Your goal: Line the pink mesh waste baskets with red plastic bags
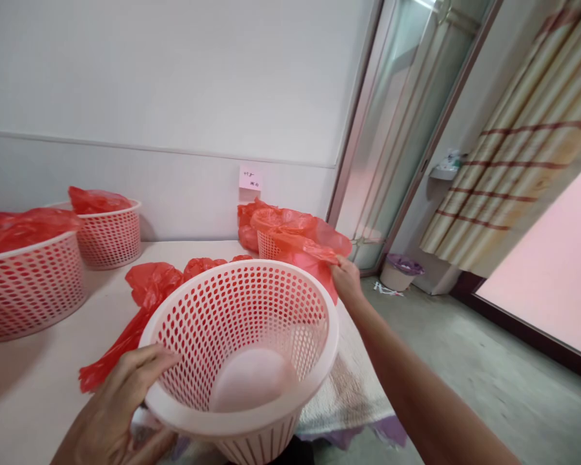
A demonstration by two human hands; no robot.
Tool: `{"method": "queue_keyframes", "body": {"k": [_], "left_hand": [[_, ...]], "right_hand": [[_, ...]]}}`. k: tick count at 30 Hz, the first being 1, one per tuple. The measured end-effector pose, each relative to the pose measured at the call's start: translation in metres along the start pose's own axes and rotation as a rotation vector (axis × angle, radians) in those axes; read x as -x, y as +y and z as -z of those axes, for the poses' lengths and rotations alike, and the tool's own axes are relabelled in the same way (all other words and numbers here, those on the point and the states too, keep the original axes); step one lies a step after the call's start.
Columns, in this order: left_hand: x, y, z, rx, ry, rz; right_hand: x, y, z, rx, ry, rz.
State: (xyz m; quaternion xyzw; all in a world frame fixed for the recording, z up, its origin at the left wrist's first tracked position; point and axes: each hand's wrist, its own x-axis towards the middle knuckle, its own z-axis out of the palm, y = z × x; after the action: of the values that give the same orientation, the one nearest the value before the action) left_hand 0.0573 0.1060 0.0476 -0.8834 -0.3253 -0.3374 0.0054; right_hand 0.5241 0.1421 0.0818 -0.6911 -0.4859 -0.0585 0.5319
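Note:
A white perforated plastic basket (252,374) is tilted toward me at the table's front edge, with nothing inside it. My left hand (121,394) grips its left rim, thumb below and fingers over the edge. Behind it, my right hand (346,278) pinches the edge of a thin red plastic bag (310,248). That bag spreads over another white basket (267,245) by the wall. Behind the near basket's left side lies a crumpled red bag (155,290) on the table.
Two more baskets with red bags stand at the left, one nearer (39,290) and one farther (111,236). A handwritten paper note (250,179) is on the wall. Beyond the table's right edge, a lined bin (399,271) stands on the floor, near a striped curtain (513,168).

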Motion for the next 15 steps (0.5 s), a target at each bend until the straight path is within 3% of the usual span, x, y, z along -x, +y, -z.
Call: {"method": "queue_keyframes", "body": {"k": [5, 8, 12, 15], "left_hand": [[-0.017, 0.012, 0.001, -0.068, 0.105, -0.104], [-0.021, 0.013, 0.002, -0.109, 0.105, -0.138], [-0.02, 0.013, 0.002, -0.098, 0.114, -0.104], [-0.019, 0.016, 0.0, -0.09, 0.121, -0.094]], "right_hand": [[-0.016, -0.031, 0.05, -0.307, 0.176, 0.005], [-0.018, -0.048, 0.073, -0.455, 0.244, -0.027], [0.005, -0.045, 0.087, -0.459, 0.184, -0.115], [0.041, -0.03, 0.076, -0.316, 0.08, -0.144]]}}
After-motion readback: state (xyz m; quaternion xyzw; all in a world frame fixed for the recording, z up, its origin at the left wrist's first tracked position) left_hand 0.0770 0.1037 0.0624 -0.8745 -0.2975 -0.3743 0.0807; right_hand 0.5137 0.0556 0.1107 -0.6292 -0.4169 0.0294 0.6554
